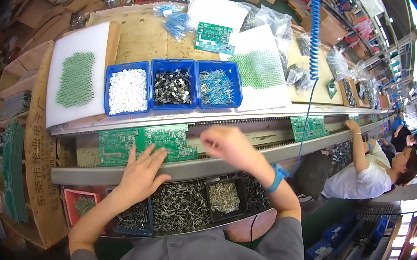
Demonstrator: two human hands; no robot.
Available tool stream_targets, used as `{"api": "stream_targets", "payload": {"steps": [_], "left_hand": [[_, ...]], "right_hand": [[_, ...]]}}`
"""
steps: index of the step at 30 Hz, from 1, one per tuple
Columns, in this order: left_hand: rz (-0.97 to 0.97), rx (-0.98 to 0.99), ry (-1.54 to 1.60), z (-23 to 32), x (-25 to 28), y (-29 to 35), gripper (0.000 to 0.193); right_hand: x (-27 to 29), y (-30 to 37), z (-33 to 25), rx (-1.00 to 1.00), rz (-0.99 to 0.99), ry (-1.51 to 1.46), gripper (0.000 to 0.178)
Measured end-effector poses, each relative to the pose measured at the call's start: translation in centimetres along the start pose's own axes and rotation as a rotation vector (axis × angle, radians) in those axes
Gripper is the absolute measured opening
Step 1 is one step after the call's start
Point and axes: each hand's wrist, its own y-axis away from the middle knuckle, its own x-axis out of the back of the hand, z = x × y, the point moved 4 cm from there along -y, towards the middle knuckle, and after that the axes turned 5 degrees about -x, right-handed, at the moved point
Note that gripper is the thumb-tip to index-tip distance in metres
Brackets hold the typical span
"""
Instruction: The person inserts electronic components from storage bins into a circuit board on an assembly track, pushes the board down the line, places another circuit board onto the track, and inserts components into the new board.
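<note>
The green printed circuit board (115, 145) lay left of the frame's centre, along the long grey metal rail (79, 174). The bare left hand (143, 175) rested over the board's lower edge, its fingers spread and their tips on the green surface. The bare right hand (229, 147), with a bright blue band (277, 178) at its wrist, hung just beyond the board's right end, fingers curled in toward the thumb. The motion-softened view did not show whether they pinched a small part or nothing, so I could not tell.

Above the board, on the pale wooden table (137, 36), stood three open blue plastic bins (172, 108) holding white pieces (127, 91), dark blocky parts (173, 88) and blue-bodied parts with thin wire legs (217, 87). Below the rail, at the lower centre, lay a heap of loose metal-legged parts (180, 204).

In my judgement, good work here called for light, flat pressure from the left fingers, enough to stop the board sliding without covering the spot being worked. The right hand was best kept low, its wrist clear of the board, with any part held upright by its body rather than its legs.
</note>
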Motion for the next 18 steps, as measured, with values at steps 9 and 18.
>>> {"api": "stream_targets", "payload": {"steps": [9, 18], "left_hand": [[0.093, 0.189, 0.867, 0.7, 0.8, -1.2, 0.015], [-0.028, 0.302, 1.242, -0.6, -0.7, -0.5, 0.012]], "right_hand": [[-5.1, 2.0, -6.0, 0.07, -0.12, -0.018, 0.016], [-5.0, 1.4, -6.1, -0.068, -0.106, -0.272, 0.012]]}}
